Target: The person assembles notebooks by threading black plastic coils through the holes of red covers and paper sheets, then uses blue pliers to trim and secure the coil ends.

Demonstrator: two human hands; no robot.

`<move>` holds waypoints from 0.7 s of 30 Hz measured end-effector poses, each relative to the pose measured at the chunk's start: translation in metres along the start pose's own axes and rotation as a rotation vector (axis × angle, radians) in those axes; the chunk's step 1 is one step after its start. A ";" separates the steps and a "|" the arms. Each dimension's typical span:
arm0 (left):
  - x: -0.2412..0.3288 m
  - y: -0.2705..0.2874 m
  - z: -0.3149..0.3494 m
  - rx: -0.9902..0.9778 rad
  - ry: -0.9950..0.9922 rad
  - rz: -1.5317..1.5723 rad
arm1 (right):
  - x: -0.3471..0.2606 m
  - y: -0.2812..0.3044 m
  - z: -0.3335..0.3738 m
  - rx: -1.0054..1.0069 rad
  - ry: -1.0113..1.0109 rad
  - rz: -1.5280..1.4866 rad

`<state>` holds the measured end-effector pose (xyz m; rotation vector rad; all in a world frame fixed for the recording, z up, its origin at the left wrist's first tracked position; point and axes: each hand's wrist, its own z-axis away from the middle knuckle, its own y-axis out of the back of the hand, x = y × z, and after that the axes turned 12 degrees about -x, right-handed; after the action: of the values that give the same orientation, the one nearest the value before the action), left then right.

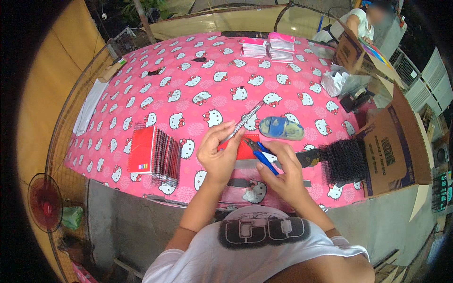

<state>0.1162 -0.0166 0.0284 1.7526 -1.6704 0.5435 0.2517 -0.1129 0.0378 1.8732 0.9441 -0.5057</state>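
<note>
The left hand [218, 153] has its fingers [225, 129] pinched narrow around the near end of a wire coil [246, 119], which runs up and away from the fingertips at a slant over the bench [188, 70]. The right hand [284, 170] is closed around blue-handled pliers [260, 153]; the handles pass between its fingers [276, 150] and the tip points toward the left hand, just short of the left fingers. Under both sets of fingers lies a red notebook [245, 146], partly hidden by them, and its edge meets the coil where the left fingers grip. Just beyond the right fingers sits a blue and pale blotched object [282, 128], oval in outline; what it is cannot be told. To the right of the right fingers lies a heap of black coils [343, 160], beside an open cardboard box [394, 146]. Left of the left fingers stands a stack of spiral notebooks [153, 153] with a red cover on top. Far beyond both hands, at the bench's far edge, are piles of small pink and white books [271, 47]. A white plastic bag [335, 80] lies well off to the right beyond the fingers, and another person [361, 21] sits past it.
</note>
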 end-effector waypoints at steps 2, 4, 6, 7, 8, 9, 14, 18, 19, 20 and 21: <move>0.005 0.001 0.001 0.014 -0.055 -0.042 | -0.005 -0.004 -0.007 0.016 0.046 0.014; 0.008 0.003 0.004 0.023 -0.090 -0.070 | -0.008 -0.007 -0.009 0.002 0.098 0.055; 0.006 0.005 0.005 0.019 -0.124 -0.090 | -0.010 -0.009 -0.007 -0.085 -0.038 -0.116; 0.004 0.007 0.006 0.017 -0.138 -0.100 | -0.011 -0.010 -0.006 -0.131 -0.109 -0.200; 0.000 0.011 0.007 -0.015 -0.194 -0.112 | -0.005 -0.006 -0.007 -0.294 -0.257 -0.687; -0.005 0.018 0.009 -0.046 -0.255 -0.124 | 0.004 0.002 -0.007 -0.454 -0.403 -1.171; 0.017 0.052 0.001 -0.119 -0.239 -0.180 | 0.006 -0.013 0.009 -0.422 -0.480 -1.261; 0.044 0.127 -0.034 0.061 0.012 -0.167 | 0.085 -0.032 0.075 -0.255 -0.311 -0.041; 0.055 0.158 -0.046 0.048 0.031 -0.260 | 0.092 -0.031 0.090 -0.283 -0.338 0.201; 0.064 0.184 -0.060 0.033 0.050 -0.355 | 0.100 -0.034 0.105 -0.269 -0.235 0.314; 0.063 0.201 -0.072 -0.005 0.028 -0.343 | 0.094 -0.035 0.109 -0.292 -0.138 0.427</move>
<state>-0.0658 -0.0073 0.1567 1.9622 -1.3096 0.4025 0.2878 -0.1626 -0.0971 1.6836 0.4751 -0.2197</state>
